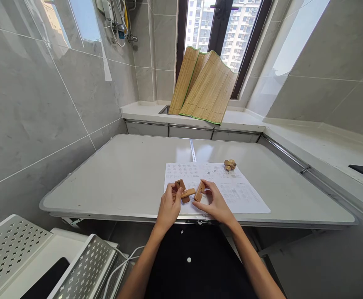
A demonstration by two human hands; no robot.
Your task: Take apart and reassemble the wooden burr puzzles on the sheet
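Observation:
Both of my hands work over a printed paper sheet (231,189) on a white folding table (122,174). My left hand (169,205) grips two crossed wooden puzzle pieces (183,191), one notched block upright and a bar lying across it. My right hand (214,202) pinches another small wooden puzzle piece (199,191) between thumb and fingers, its end close to the bar in the left hand. A small cluster of assembled wooden pieces (230,164) rests at the far edge of the sheet, out of both hands.
A rolled bamboo mat (204,85) leans against the window on the counter behind the table. Grey tiled walls stand left and right. Perforated white metal shelves (16,249) and a white cable (122,265) lie at the lower left, below the table edge.

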